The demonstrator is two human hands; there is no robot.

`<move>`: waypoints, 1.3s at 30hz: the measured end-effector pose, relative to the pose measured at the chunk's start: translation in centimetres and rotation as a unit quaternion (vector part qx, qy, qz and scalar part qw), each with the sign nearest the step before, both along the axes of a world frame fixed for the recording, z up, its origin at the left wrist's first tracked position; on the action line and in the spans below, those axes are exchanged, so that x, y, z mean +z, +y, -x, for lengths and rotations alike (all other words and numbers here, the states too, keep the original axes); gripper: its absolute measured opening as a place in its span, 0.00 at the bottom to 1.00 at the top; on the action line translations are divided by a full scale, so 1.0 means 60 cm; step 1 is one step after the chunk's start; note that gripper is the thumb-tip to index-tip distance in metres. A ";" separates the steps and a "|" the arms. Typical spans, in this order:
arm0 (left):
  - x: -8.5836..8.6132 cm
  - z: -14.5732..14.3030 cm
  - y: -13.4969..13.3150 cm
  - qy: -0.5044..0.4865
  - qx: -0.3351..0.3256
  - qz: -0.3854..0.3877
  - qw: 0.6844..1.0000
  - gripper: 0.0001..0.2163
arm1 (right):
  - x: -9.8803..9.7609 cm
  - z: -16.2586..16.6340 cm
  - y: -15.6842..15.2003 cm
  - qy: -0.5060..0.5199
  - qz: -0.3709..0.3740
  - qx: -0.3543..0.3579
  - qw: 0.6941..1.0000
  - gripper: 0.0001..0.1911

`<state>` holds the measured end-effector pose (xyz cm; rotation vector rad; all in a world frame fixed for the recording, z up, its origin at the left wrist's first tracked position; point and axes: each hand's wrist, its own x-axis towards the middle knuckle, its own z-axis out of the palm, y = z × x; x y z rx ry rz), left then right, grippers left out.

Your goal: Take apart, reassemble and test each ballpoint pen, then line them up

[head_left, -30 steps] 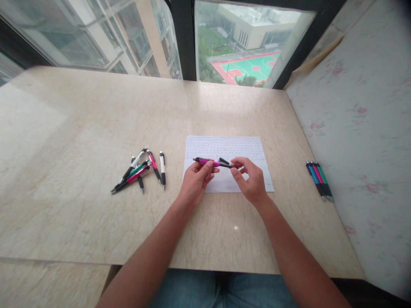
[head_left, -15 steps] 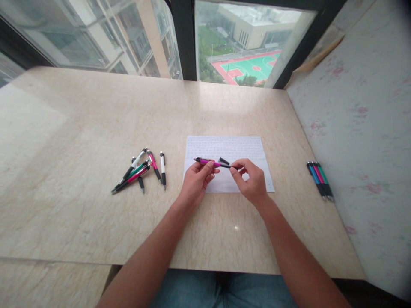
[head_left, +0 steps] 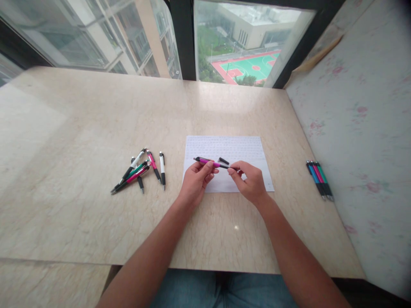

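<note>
My left hand is closed around the barrel of a purple pen, its clicker end pointing left. The fingers of my right hand pinch the pen's thin dark front end; the very tip is hidden by them. Both hands hold the pen just above a sheet of paper covered with rows of writing in its upper half. A short black tube-like piece lies on the sheet, right behind the pen's front part.
To the left lies a loose pile of pens in white, green and pink with black grips, and a white pen beside it. At the right, by the papered wall, several pens lie side by side. A window closes the back.
The fingers of my right hand have shifted slightly left along the pen's front end. My left hand and the things on the table stay as they were.
</note>
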<state>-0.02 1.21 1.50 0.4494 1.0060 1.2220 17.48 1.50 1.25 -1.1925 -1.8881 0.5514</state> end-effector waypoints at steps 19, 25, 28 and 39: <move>-0.005 -0.001 -0.001 0.010 -0.005 -0.003 1.000 0.14 | -0.001 -0.002 0.002 0.015 0.022 -0.015 1.000 0.10; -0.005 -0.001 0.000 0.012 -0.006 -0.007 1.000 0.14 | 0.000 -0.001 0.002 -0.017 -0.003 -0.014 1.000 0.14; -0.006 -0.001 0.000 0.012 -0.005 -0.007 1.000 0.14 | 0.001 -0.003 0.001 -0.017 0.013 -0.008 1.000 0.16; -0.003 -0.001 0.000 0.008 0.001 -0.003 1.000 0.13 | 0.000 0.000 0.001 -0.001 0.009 -0.009 1.000 0.13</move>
